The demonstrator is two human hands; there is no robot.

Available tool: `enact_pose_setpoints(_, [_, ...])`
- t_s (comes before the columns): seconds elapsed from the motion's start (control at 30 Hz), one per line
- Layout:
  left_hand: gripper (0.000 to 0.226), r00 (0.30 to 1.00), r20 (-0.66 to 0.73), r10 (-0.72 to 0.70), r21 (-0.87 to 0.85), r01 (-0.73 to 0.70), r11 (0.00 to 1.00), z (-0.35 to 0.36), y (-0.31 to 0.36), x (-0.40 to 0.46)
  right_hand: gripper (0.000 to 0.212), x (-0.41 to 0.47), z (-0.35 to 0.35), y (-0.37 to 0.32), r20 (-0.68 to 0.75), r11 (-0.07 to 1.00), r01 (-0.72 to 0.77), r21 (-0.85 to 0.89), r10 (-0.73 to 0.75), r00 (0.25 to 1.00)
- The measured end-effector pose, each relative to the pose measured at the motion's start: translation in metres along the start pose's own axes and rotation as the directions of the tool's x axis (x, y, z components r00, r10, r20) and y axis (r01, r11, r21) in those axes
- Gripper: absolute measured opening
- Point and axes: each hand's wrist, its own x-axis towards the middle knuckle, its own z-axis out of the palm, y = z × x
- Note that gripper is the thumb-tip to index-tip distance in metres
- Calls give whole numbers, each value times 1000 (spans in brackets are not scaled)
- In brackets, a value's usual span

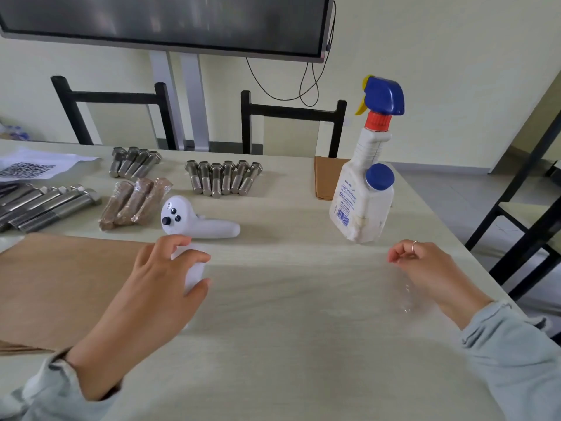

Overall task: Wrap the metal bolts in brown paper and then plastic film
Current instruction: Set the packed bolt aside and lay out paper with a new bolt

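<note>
Hands first: our left hand (170, 268) curls around a white plastic film roll (191, 268), while our right hand (422, 262) pinches the clear film's (303, 284) edge, stretched across the table (288, 360). Brown paper (66, 284) lies left. Farther off sit three wrapped bolts (133, 203), then bare metal bolts (223, 177).

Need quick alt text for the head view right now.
Left hand grips a white roll while right hand pinches clear plastic film stretched across the table. Bare bolts, three wrapped bundles and brown paper lie beyond.
</note>
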Motion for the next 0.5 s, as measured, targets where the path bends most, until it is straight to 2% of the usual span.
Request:
enact_pose_setpoints(0.1, [32, 1000, -27, 3, -2, -3, 1000, 1, 0, 1, 44, 2, 3, -3, -51, 998, -62, 13, 62, 997])
enact_pose_setpoints(0.17, [30, 1000, -28, 11, 0, -11, 1000, 2, 2, 1, 43, 0, 4, -6, -133, 996, -67, -62, 58, 989])
enact_pose_setpoints(0.27, [30, 999, -31, 8, -8, -9, 1000, 2, 3, 0, 41, -10, 4, -15, -188, 967, 103, -233, -148, 971])
enact_pose_setpoints(0.33, [31, 999, -33, 13, -13, -14, 1000, 1, 5, -1, 38, -20, 9, -23, -186, 911, 293, -289, -354, 917])
enact_pose_setpoints(0.4, [32, 1000, -23, 4, -26, -5, 1000, 1, 7, -1, 29, -30, 16, -31, -128, 827, 460, -323, -520, 845])
enact_pose_setpoints(0.5, [34, 999, -36, -13, -123, 9, 992, -2, 7, -2, 21, -40, 27, -35, -36, 757, 573, -313, -613, 789])
